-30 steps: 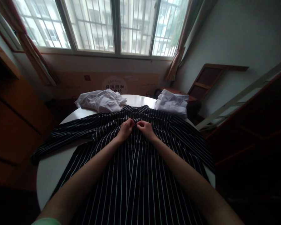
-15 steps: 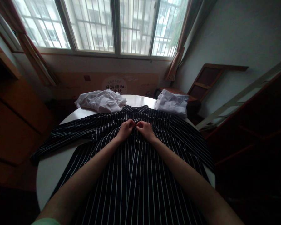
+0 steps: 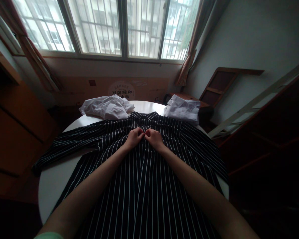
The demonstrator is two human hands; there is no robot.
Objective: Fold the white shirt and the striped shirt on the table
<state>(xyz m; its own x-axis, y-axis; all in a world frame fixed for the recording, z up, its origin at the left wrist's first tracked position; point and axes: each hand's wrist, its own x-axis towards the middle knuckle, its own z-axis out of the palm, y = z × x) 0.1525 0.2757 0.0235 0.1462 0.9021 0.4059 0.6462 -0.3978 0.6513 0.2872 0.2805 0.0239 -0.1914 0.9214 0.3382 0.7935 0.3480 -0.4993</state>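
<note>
A black shirt with white stripes (image 3: 149, 186) lies spread front side up, its collar at the far side and its sleeves out to both sides. My left hand (image 3: 134, 137) pinches the front of the shirt along the middle, below the collar. Right beside it, my right hand (image 3: 153, 138) pinches the same front edge, and the fingertips of both hands meet. Whether a button is between the fingers is too small to make out.
The shirt lies on a round white table (image 3: 57, 179). At its far edge sit a crumpled white cloth (image 3: 106, 107) on the left and a folded white garment (image 3: 181, 109) on the right. Beyond are a large cardboard panel (image 3: 89, 91) and barred windows.
My right hand has shifted very slightly left, so that the fingertips of both hands now touch. The shirt lies as before.
</note>
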